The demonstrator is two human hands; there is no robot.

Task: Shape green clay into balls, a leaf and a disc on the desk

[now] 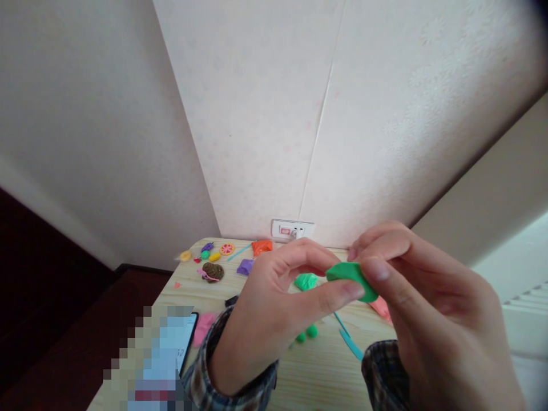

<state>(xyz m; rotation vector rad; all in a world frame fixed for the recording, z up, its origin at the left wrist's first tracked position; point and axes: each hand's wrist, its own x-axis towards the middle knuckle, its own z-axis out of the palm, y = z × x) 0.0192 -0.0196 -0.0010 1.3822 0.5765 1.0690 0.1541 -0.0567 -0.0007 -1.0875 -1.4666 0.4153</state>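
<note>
A flattened piece of green modelling clay (349,273) is held above the table between both hands. My left hand (282,291) pinches its left side between thumb and fingers. From the right, my right hand (428,291) grips the other edge, thumb on the near face. Below the hands lie small green clay balls (311,330) and a blue modelling tool (351,344). Behind my left hand shows a green clay packet (306,281). A salmon-pink piece (381,309) is partly hidden by my right hand.
On the wooden table (192,291) are small fruit-like clay pieces (206,247), a brown clay figure (213,272), purple (245,266) and orange packets (262,247), pink clay (204,328) and a phone (188,342). The wall behind carries a socket (292,229).
</note>
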